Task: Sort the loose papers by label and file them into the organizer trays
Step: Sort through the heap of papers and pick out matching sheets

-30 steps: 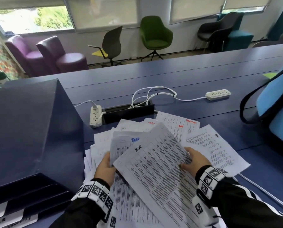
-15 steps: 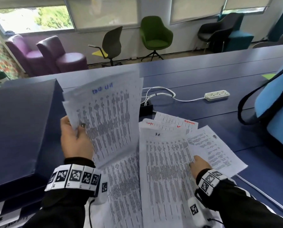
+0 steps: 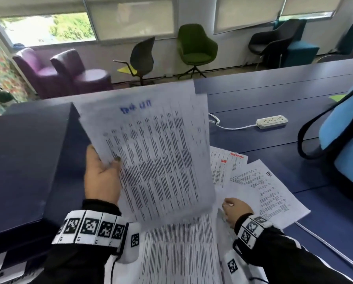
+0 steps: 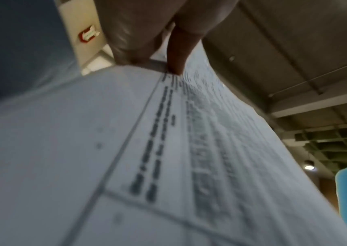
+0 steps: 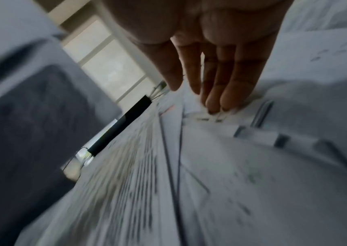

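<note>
Lifted higher and nearer the head camera than half a second ago: a sheaf of printed sheets (image 3: 161,156), pinched at its left edge by the left hand (image 3: 102,177), thumb (image 3: 115,162) on the front, fingers behind. Held upright above the tabletop (image 3: 274,95), blue handwriting at its top, just beside the dark organizer (image 3: 28,160) on the left. Seen close in the left wrist view: thumb pressed on the sheet's edge, a narrow grip closed on paper. Lying lower right, the right hand (image 3: 236,212), palm down on the loose papers (image 3: 267,191) spread over the tabletop, fingers (image 5: 229,86) straight and together, tips touching the top sheet, gripping nothing. Beyond the papers, a white power strip (image 3: 272,120); at far right, a blue bag (image 3: 343,140).
</note>
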### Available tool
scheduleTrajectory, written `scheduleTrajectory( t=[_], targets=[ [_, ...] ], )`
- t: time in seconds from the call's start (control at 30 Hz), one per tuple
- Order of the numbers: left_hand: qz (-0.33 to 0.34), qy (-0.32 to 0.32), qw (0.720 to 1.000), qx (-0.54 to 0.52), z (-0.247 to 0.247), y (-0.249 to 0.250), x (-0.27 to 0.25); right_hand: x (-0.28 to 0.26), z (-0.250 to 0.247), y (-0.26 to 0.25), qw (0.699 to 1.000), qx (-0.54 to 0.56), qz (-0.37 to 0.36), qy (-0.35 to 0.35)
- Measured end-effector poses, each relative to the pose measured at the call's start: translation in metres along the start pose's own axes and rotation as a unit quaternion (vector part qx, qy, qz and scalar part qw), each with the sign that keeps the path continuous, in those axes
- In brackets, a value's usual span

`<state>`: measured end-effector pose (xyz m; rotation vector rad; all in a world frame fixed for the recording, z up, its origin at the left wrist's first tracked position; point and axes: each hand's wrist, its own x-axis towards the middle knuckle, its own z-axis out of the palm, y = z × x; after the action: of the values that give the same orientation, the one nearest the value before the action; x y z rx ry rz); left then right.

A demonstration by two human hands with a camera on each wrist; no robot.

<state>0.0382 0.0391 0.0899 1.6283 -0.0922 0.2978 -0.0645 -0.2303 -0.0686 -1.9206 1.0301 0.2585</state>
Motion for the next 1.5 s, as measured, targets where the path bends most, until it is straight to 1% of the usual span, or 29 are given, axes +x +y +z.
scheduleTrajectory(
  t=[0.07,0.13,0.2,0.27,0.33,0.4,0.5,0.53,0.6,0.63,0.67,0.7,0.77,0.8,0.83,0.87,0.9,0.93,0.97,1.0,1.07,1.13,1.17,1.2,1.23,1.27,1.3,1.5],
  targets=[
    [-0.094,-0.048,0.993,0.053,0.0,-0.034,0.0,0.004,-0.009,-0.003,0.997,0.07,0.019,0.008],
    [-0.167,-0.097,0.976,0.104,0.001,-0.064,-0.006,0.007,-0.016,-0.005,0.978,0.198,0.067,-0.01],
    [-0.201,-0.132,0.953,0.184,0.0,-0.088,-0.016,0.009,-0.02,-0.006,0.952,0.282,0.12,-0.009],
    [-0.22,-0.149,0.932,0.248,-0.003,-0.108,-0.028,0.011,-0.02,-0.007,0.938,0.321,0.134,-0.007],
    [-0.239,-0.165,0.921,0.258,-0.007,-0.122,-0.04,0.013,-0.019,-0.008,0.924,0.355,0.143,-0.014],
    [-0.259,-0.167,0.917,0.255,-0.009,-0.131,-0.047,0.017,-0.018,-0.007,0.909,0.385,0.153,-0.037],
    [-0.281,-0.163,0.913,0.247,-0.013,-0.144,-0.052,0.019,-0.02,-0.008,0.899,0.403,0.16,-0.068],
    [-0.285,-0.168,0.909,0.252,-0.012,-0.142,-0.053,0.021,-0.021,-0.008,0.899,0.4,0.162,-0.077],
    [-0.279,-0.169,0.905,0.275,-0.013,-0.142,-0.053,0.02,-0.026,-0.009,0.915,0.365,0.155,-0.073],
    [-0.271,-0.171,0.903,0.287,-0.014,-0.146,-0.051,0.02,-0.028,-0.01,0.923,0.348,0.15,-0.062],
    [-0.277,-0.171,0.897,0.297,-0.013,-0.143,-0.05,0.024,-0.031,-0.011,0.93,0.332,0.151,-0.049],
    [-0.277,-0.176,0.897,0.297,-0.013,-0.148,-0.049,0.025,-0.034,-0.015,0.944,0.295,0.142,-0.033],
    [-0.287,-0.206,0.881,0.315,-0.016,-0.16,-0.047,0.029,-0.036,-0.025,0.985,0.135,0.108,-0.024],
    [-0.288,-0.219,0.875,0.321,-0.016,-0.164,-0.046,0.029,-0.039,-0.029,0.993,0.072,0.097,-0.014],
    [-0.287,-0.216,0.879,0.315,-0.017,-0.169,-0.045,0.03,-0.042,-0.033,0.997,-0.02,0.068,-0.012],
    [-0.293,-0.202,0.88,0.313,-0.015,-0.163,-0.045,0.03,-0.044,-0.035,0.994,-0.103,0.016,-0.025],
    [-0.288,-0.191,0.886,0.308,-0.016,-0.162,-0.045,0.03,-0.044,-0.036,0.988,-0.146,-0.027,-0.035],
    [-0.292,-0.182,0.886,0.311,-0.015,-0.158,-0.044,0.03,-0.043,-0.036,0.989,-0.141,-0.028,-0.032],
    [-0.286,-0.184,0.886,0.314,-0.015,-0.158,-0.044,0.027,-0.041,-0.038,0.995,-0.092,-0.001,-0.034],
    [-0.289,-0.201,0.878,0.325,-0.014,-0.153,-0.045,0.022,-0.04,-0.039,0.998,-0.044,0.004,-0.033],
    [-0.29,-0.22,0.869,0.336,-0.015,-0.156,-0.044,0.023,-0.038,-0.039,1.0,0.002,0.017,-0.006],
    [-0.286,-0.219,0.869,0.34,-0.017,-0.157,-0.044,0.028,-0.036,-0.038,0.997,-0.075,0.011,-0.02],
    [-0.283,-0.218,0.873,0.332,-0.019,-0.158,-0.043,0.03,-0.035,-0.038,0.994,-0.111,-0.003,-0.015],
    [-0.285,-0.218,0.872,0.332,-0.018,-0.151,-0.044,0.031,-0.034,-0.038,0.993,-0.12,-0.006,-0.007],
    [-0.277,-0.216,0.873,0.338,-0.019,-0.152,-0.045,0.032,-0.032,-0.039,0.992,-0.122,-0.009,-0.006],
    [-0.276,-0.212,0.867,0.356,-0.019,-0.149,-0.046,0.033,-0.031,-0.04,0.993,-0.12,-0.021,0.0],
    [-0.265,-0.209,0.866,0.368,-0.019,-0.148,-0.045,0.033,-0.03,-0.04,0.993,-0.115,-0.033,0.013],
    [-0.264,-0.204,0.863,0.38,-0.02,-0.146,-0.045,0.025,-0.031,-0.043,0.986,-0.106,-0.088,0.092]
  ],
)
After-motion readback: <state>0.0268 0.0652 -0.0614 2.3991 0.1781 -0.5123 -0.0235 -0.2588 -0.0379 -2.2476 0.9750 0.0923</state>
